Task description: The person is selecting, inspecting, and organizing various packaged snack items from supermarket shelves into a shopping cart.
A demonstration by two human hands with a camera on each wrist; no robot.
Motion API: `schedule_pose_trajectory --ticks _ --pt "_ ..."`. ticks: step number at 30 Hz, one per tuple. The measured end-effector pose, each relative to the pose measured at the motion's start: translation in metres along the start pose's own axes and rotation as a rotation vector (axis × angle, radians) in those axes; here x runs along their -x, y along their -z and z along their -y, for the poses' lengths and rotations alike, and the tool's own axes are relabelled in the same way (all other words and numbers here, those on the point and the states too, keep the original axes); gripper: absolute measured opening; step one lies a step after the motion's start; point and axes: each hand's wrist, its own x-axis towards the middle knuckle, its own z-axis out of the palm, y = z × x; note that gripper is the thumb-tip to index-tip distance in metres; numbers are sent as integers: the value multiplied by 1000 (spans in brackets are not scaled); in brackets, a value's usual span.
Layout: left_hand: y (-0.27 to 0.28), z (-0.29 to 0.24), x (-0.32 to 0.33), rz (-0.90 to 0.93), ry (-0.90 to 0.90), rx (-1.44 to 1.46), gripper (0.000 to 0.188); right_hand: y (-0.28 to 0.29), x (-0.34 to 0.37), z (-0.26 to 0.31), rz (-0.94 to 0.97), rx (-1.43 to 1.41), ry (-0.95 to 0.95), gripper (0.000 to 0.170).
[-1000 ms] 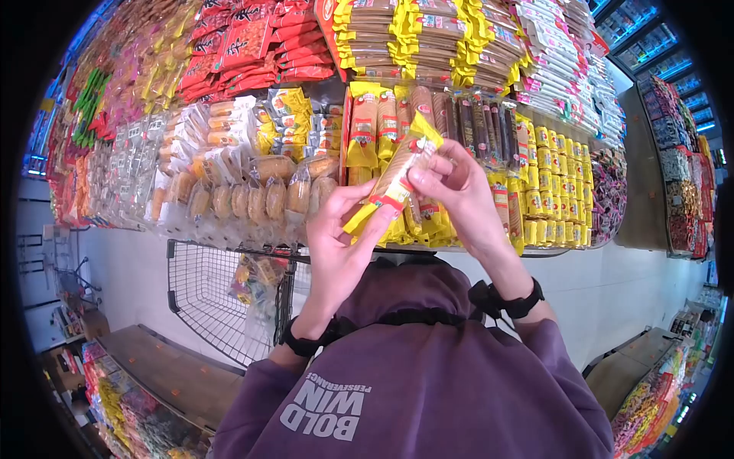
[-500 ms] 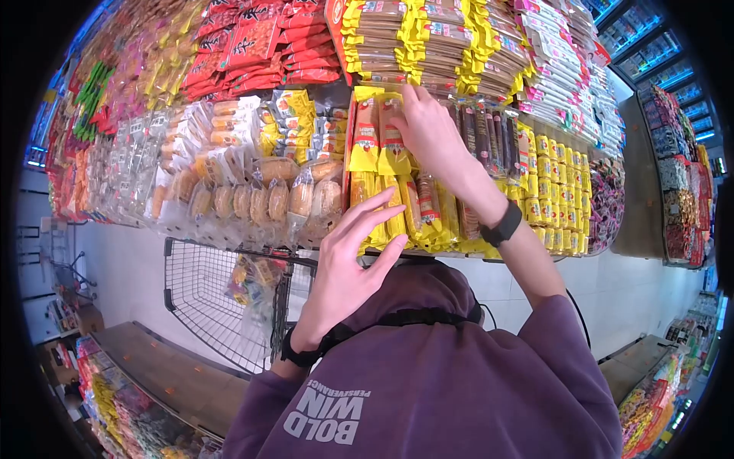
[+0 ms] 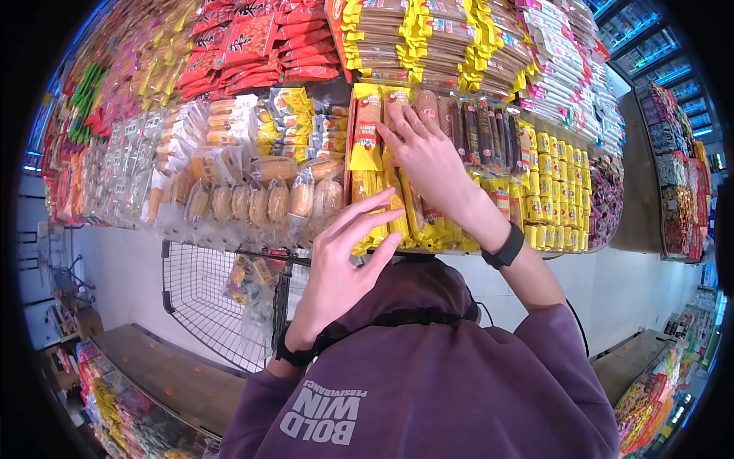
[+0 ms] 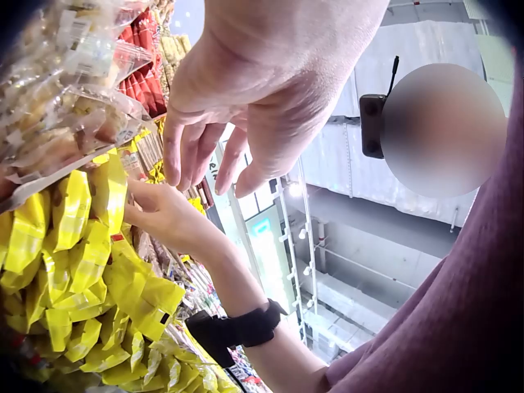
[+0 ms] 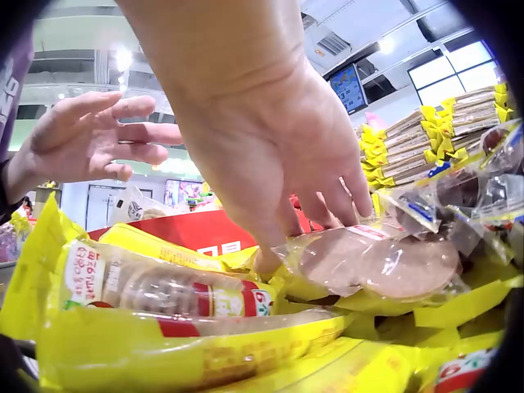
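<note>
My right hand (image 3: 436, 161) reaches into the row of yellow-ended, clear snack packs. Its fingers lie spread over the upper packs, on a pack with a pinkish filling (image 3: 396, 103). Seen from the right wrist, the fingertips go down behind a clear pack of round, flat brownish slices (image 5: 368, 258), and the thumb tip is hidden among the yellow wrappers. A similar pack (image 3: 367, 126) lies just left of the hand. My left hand (image 3: 340, 260) hovers by the display's front edge with fingers apart and nothing in them, close to the lower yellow packs (image 3: 367, 183).
Wrapped round pastries (image 3: 260, 200) fill the section to the left. Dark stick packs (image 3: 482, 134) and small yellow packs (image 3: 554, 187) lie to the right, red bags (image 3: 248, 38) further back. A wire shopping cart (image 3: 202, 306) holding some bagged goods stands below the display's edge.
Both hands first held a yellow snack pack; the left let go, and the right took it to the row. Since then the right hand has shifted slightly nearer, fingers spread over the packs.
</note>
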Motion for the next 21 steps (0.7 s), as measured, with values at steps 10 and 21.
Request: schedule_pose_trajectory --ticks 10,21 --pt "8 2 14 -25 15 74 22 3 15 11 36 -110 -20 57" --pt "7 -9 45 -175 163 183 16 16 29 -5 44 -334 35 66"
